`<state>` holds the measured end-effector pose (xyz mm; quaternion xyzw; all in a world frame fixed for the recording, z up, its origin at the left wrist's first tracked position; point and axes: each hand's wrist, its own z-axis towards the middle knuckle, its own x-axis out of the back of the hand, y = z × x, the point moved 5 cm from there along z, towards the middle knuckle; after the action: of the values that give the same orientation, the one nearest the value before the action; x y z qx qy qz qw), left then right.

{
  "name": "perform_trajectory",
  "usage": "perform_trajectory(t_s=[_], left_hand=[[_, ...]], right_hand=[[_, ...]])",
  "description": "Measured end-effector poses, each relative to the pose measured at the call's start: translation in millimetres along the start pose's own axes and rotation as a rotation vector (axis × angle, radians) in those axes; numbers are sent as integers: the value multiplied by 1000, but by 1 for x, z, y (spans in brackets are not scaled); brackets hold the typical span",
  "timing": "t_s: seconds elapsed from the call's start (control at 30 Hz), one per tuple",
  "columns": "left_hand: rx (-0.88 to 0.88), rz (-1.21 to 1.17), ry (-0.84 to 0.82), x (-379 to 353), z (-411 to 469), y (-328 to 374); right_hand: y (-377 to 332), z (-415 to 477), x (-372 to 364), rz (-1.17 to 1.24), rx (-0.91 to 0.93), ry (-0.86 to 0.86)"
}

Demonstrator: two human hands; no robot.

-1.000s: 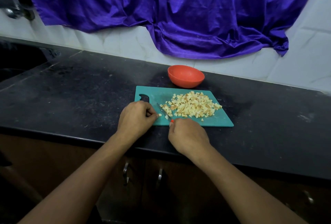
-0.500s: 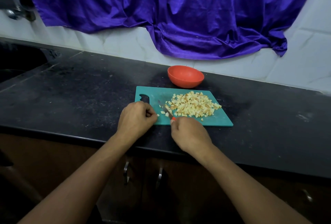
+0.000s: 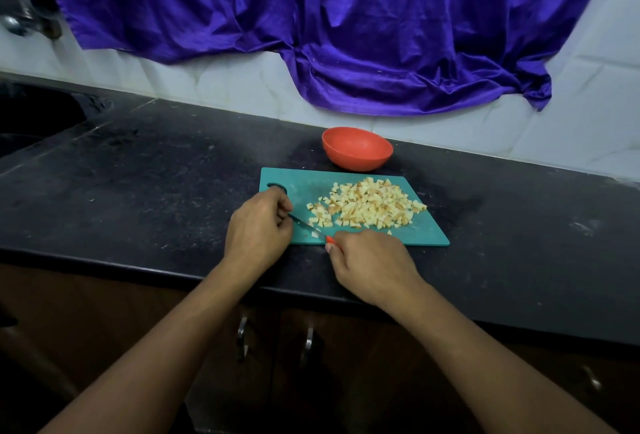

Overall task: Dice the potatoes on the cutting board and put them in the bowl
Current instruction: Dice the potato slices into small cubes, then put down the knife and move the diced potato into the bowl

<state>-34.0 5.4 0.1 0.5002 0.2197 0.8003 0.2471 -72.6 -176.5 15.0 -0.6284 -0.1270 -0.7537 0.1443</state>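
A heap of diced potato [image 3: 367,205] lies in the middle of the teal cutting board [image 3: 426,234]. Behind the board stands the orange bowl [image 3: 356,149], and I see nothing in it. My right hand [image 3: 370,260] grips the red handle of a small knife [image 3: 308,225] at the board's near edge. The blade points left across the board's near left corner, with a potato bit stuck to it. My left hand [image 3: 258,225] rests curled on the board's left end, and the blade tip reaches its fingers.
The board lies on a dark stone counter [image 3: 156,184] near its front edge. A purple cloth [image 3: 346,28] hangs on the tiled wall behind. A sink [image 3: 31,118] and a tap [image 3: 20,23] are at far left. Cabinet doors with metal handles [image 3: 308,343] are below.
My right hand has swung the knife away from the potato heap to the left, so the blade tip now meets my left fingers. My left hand has hardly moved.
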Motion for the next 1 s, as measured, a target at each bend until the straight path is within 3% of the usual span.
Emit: perform_trajectory(t_s=[0.13, 0.27, 0.47, 0.6, 0.8, 1.0], left_hand=[[-25, 12, -1, 0, 1, 0], [-64, 20, 7, -1, 1, 0], [-42, -6, -44, -2, -1, 7], [-14, -228, -57, -5, 8, 37], [244, -797, -490, -39, 24, 84], [481, -880, -442, -63, 41, 70]], right_hand=[[33, 11, 5, -30, -165, -66], [63, 19, 8, 105, -374, -115], [76, 17, 3, 825, -551, -190], [69, 17, 12, 1049, -547, -142], [60, 15, 27, 1181, -502, -106], [77, -1, 26, 1145, -456, -245]])
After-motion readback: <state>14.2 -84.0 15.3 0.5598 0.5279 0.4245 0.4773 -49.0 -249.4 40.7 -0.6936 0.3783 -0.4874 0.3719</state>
